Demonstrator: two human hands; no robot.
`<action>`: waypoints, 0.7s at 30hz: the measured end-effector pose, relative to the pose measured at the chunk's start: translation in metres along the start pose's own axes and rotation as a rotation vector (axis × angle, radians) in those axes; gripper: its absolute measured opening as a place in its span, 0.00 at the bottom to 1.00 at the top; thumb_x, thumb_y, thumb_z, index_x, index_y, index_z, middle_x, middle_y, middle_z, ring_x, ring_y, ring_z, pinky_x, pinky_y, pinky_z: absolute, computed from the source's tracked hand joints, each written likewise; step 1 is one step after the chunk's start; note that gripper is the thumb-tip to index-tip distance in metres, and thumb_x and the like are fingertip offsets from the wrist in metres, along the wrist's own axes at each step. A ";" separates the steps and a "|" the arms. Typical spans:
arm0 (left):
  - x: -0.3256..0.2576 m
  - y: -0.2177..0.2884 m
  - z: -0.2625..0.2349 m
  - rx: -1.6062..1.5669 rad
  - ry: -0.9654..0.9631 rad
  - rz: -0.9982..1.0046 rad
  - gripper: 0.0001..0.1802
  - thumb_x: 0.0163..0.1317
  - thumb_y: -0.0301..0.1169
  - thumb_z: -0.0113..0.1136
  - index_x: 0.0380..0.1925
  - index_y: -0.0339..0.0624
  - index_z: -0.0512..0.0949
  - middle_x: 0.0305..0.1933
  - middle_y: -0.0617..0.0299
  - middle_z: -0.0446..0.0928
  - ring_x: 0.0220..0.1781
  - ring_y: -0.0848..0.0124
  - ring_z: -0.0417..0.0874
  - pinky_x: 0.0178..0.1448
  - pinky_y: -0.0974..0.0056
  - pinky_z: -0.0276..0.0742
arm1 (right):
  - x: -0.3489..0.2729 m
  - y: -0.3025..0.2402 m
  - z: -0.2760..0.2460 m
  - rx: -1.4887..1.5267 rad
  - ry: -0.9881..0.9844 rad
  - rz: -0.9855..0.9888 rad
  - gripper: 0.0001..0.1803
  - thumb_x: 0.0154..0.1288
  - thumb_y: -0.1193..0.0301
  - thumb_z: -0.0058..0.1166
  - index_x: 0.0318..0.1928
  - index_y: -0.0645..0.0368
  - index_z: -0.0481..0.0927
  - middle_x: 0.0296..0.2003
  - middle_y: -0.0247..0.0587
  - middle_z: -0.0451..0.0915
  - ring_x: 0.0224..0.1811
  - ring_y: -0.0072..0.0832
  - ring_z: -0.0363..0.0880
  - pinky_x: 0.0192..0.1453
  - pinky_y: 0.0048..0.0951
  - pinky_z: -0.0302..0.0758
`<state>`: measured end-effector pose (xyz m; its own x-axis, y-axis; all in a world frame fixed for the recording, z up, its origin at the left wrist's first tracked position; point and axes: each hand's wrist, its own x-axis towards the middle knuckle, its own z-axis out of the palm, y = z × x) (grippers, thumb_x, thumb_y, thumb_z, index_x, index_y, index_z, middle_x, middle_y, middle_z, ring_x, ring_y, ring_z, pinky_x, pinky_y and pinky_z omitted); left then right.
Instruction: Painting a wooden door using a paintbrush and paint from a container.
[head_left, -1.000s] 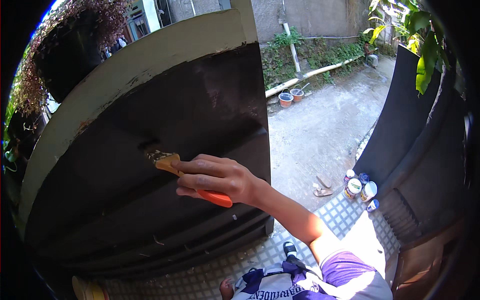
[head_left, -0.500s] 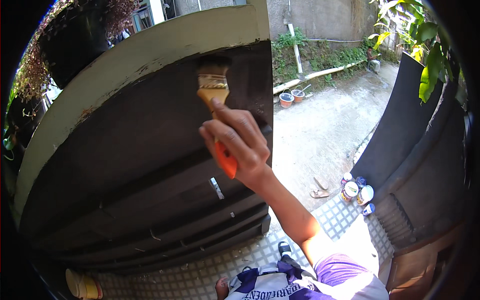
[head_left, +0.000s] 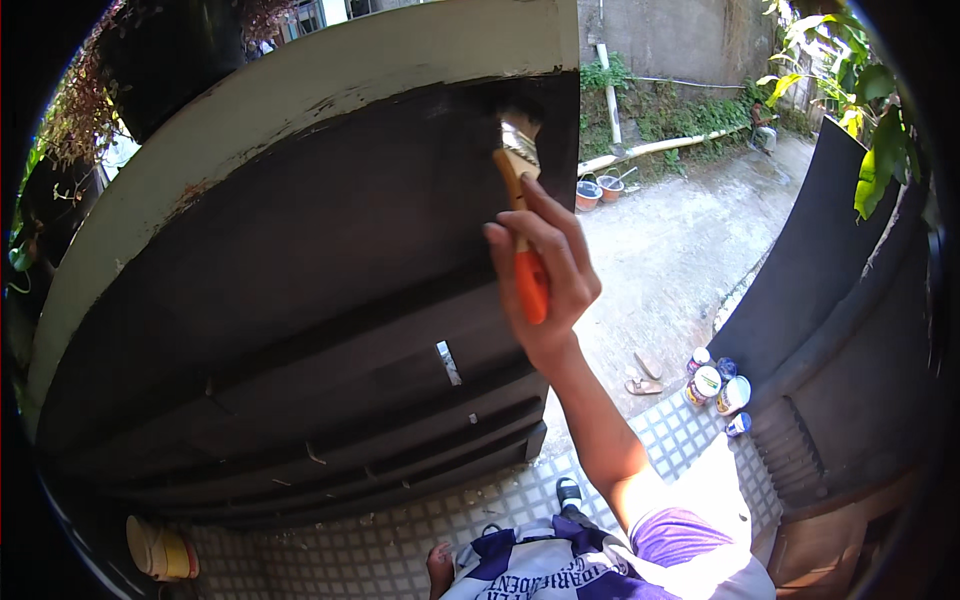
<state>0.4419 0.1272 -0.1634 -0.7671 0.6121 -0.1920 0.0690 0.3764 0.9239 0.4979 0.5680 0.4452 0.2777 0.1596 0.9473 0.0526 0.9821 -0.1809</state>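
My right hand is closed round the handle of a paintbrush, a wide flat brush with a wooden, orange-ended handle and a pale metal band. Its dark bristles press against the upper right part of a dark-painted gate panel, close to the panel's right edge. Along the panel's curved top runs a pale, paint-smudged band. Only a small part of my left hand shows, low beside my shirt; its fingers are not clear.
Several paint cans stand on the tiled floor at the right, near another dark panel. Sandals lie on the concrete beyond. A yellowish bucket is at the lower left. Two small buckets stand farther off.
My right hand has carried the paintbrush rightward along the top of the panel, toward its right edge, and the brush is now turned more edge-on. The view has shifted slightly.
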 end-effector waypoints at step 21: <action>0.022 -0.013 -0.004 0.040 -0.136 -0.016 0.18 0.56 0.19 0.51 0.47 0.37 0.80 0.47 0.54 0.82 0.42 0.66 0.85 0.48 0.66 0.79 | -0.023 -0.012 -0.093 0.416 -0.478 0.197 0.18 0.48 0.80 0.72 0.42 0.60 0.84 0.52 0.50 0.81 0.39 0.37 0.84 0.43 0.30 0.82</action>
<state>0.4215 0.1335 -0.1780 -0.6752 0.6933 -0.2517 0.0855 0.4125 0.9069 0.5797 0.5433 0.4010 -0.2169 0.2731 0.9372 -0.3574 0.8712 -0.3366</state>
